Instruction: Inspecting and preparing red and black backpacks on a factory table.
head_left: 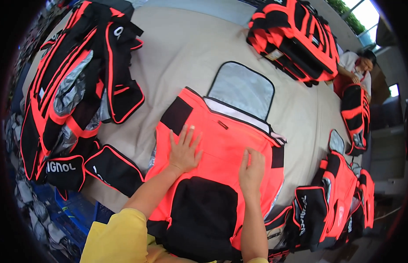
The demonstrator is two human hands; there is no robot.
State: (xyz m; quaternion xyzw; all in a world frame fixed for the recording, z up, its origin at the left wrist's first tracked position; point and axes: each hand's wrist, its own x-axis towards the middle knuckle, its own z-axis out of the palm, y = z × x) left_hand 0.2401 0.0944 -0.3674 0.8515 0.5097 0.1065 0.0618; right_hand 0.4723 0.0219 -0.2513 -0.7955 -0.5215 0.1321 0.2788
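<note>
A bright coral-red and black backpack (pixel 212 147) lies flat in front of me, its black pocket panel (pixel 203 215) toward my body. At its far end a grey-lined flap (pixel 242 90) with black edging is folded out, next to a pale strip along the opening. My left hand (pixel 184 151) rests flat on the red panel with its fingers spread. My right hand (pixel 252 168) is over the panel's right part, fingers curled in with the thumb alongside. Whether anything small is inside those fingers is hidden.
Beige cloth (pixel 169 48) covers the table. Black and red bags are piled at the left (pixel 59 105), with another bag (pixel 296 39) at the far right and more (pixel 331 201) at the near right. A person (pixel 359 72) handles a bag (pixel 355 114) across the right edge. Blue crates (pixel 79 215) stand lower left.
</note>
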